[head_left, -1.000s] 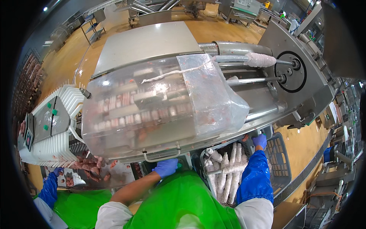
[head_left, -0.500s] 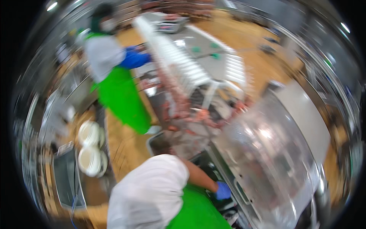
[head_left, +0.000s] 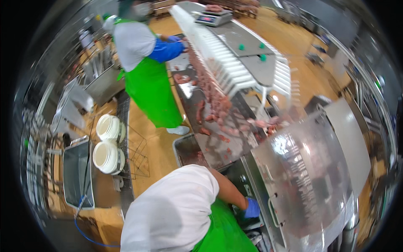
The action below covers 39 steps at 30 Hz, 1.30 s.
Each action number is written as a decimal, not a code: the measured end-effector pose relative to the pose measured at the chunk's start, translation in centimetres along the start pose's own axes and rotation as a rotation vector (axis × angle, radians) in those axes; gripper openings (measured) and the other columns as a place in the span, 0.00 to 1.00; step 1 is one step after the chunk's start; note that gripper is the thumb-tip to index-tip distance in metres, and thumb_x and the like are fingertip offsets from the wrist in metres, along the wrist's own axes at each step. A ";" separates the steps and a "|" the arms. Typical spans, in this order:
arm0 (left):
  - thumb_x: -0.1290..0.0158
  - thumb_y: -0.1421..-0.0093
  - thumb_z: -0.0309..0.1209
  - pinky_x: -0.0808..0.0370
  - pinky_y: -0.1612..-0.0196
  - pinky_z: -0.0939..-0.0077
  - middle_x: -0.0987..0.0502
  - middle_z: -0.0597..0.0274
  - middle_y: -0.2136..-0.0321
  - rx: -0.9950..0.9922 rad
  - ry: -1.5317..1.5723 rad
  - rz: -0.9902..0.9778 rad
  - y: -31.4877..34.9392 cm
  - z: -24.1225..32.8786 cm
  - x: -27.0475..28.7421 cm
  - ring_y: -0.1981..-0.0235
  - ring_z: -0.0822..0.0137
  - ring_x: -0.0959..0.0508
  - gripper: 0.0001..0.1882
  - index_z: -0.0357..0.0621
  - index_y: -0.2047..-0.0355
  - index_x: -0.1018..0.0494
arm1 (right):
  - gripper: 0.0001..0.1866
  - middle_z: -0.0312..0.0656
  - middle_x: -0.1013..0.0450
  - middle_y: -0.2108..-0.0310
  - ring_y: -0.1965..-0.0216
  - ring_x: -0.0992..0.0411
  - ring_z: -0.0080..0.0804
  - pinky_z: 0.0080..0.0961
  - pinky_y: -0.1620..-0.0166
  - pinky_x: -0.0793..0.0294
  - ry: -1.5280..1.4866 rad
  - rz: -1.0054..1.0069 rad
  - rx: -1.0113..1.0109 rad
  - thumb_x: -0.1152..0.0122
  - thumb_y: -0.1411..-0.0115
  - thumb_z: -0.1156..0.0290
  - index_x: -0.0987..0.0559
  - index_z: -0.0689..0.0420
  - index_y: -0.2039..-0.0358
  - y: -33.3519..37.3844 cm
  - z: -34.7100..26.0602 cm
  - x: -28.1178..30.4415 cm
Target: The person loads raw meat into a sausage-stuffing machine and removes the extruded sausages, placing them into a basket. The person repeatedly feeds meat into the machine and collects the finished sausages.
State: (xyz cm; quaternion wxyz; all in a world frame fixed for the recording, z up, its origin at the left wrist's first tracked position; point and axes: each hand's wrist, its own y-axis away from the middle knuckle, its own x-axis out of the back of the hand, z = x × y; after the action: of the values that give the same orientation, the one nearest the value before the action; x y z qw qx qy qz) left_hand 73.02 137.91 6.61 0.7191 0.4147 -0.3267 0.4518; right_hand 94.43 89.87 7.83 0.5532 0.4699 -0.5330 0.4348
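Observation:
My left arm in a short white sleeve reaches down to the right. At its end my left hand [head_left: 252,208], in a blue-purple glove, rests at the near side of a steel machine beneath its clear cover [head_left: 300,168]. The fingers are turned away, so whether they grip anything is hidden. My right hand does not show. Beyond the machine, pink sausage links [head_left: 220,119] lie on a steel table [head_left: 210,147]. More links hang along a white slatted conveyor [head_left: 235,69].
At the table's left side a co-worker in a green apron [head_left: 149,92] handles hanging links. A grey tub [head_left: 178,147] stands below the table. White buckets [head_left: 107,157] and a grey bin [head_left: 75,176] are at left. A scale [head_left: 214,19] sits at the conveyor's far end.
The view has swung, so the scene sits further right, and the picture is sharper. My left hand stays beside the machine. The co-worker remains at the hanging links.

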 end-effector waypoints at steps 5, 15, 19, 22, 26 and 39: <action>0.45 0.59 0.29 0.23 0.72 0.52 0.22 0.41 0.77 -0.036 0.118 0.082 2.1 -0.1 1.6 0.75 0.45 0.20 0.10 0.37 0.77 0.20 | 0.26 0.54 0.22 0.57 0.58 0.23 0.51 0.43 0.55 0.24 -0.013 -0.041 -0.005 0.36 0.48 0.59 0.21 0.64 0.53 0.4 4.3 -1.9; 0.46 0.49 0.34 0.24 0.64 0.51 0.22 0.38 0.71 -0.179 0.122 0.188 0.1 -1.3 -1.8 0.68 0.43 0.20 0.13 0.35 0.69 0.22 | 0.25 0.58 0.23 0.62 0.59 0.23 0.55 0.47 0.59 0.23 -0.025 -0.008 -0.245 0.33 0.51 0.52 0.18 0.62 0.64 2.9 8.0 -3.8; 0.50 0.44 0.39 0.27 0.65 0.50 0.23 0.43 0.71 -0.041 0.068 -0.076 2.0 1.6 4.3 0.67 0.45 0.21 0.14 0.41 0.68 0.24 | 0.27 0.56 0.23 0.57 0.55 0.24 0.52 0.43 0.53 0.24 -0.113 -0.070 -0.358 0.33 0.52 0.50 0.18 0.62 0.63 2.0 4.8 -2.5; 0.50 0.44 0.40 0.27 0.65 0.52 0.22 0.48 0.71 -0.013 0.030 -0.145 1.8 1.9 4.5 0.67 0.46 0.21 0.12 0.46 0.70 0.24 | 0.32 0.60 0.24 0.58 0.55 0.24 0.55 0.44 0.52 0.24 -0.154 0.118 -0.376 0.26 0.58 0.57 0.25 0.64 0.56 2.6 3.0 -0.8; 0.47 0.46 0.38 0.27 0.66 0.53 0.21 0.51 0.71 0.008 0.037 -0.189 1.6 1.4 4.4 0.69 0.46 0.22 0.08 0.49 0.70 0.25 | 0.33 0.59 0.28 0.51 0.51 0.27 0.58 0.45 0.50 0.26 -0.266 0.130 -0.519 0.28 0.55 0.57 0.29 0.65 0.54 4.6 2.8 -0.2; 0.47 0.41 0.47 0.26 0.60 0.59 0.20 0.52 0.67 -0.261 0.173 -0.269 5.3 5.8 7.6 0.65 0.52 0.21 0.16 0.49 0.63 0.24 | 0.32 0.51 0.30 0.51 0.55 0.27 0.50 0.48 0.50 0.26 -2.056 0.523 -0.709 0.37 0.51 0.61 0.31 0.61 0.46 19.4 3.0 -15.6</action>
State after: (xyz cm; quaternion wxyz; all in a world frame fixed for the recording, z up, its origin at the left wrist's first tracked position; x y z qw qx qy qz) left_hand 70.47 136.92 17.18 0.8461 0.3174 -0.2610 0.3394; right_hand 74.04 90.70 -6.65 -0.1562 0.2952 -0.9131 -0.2340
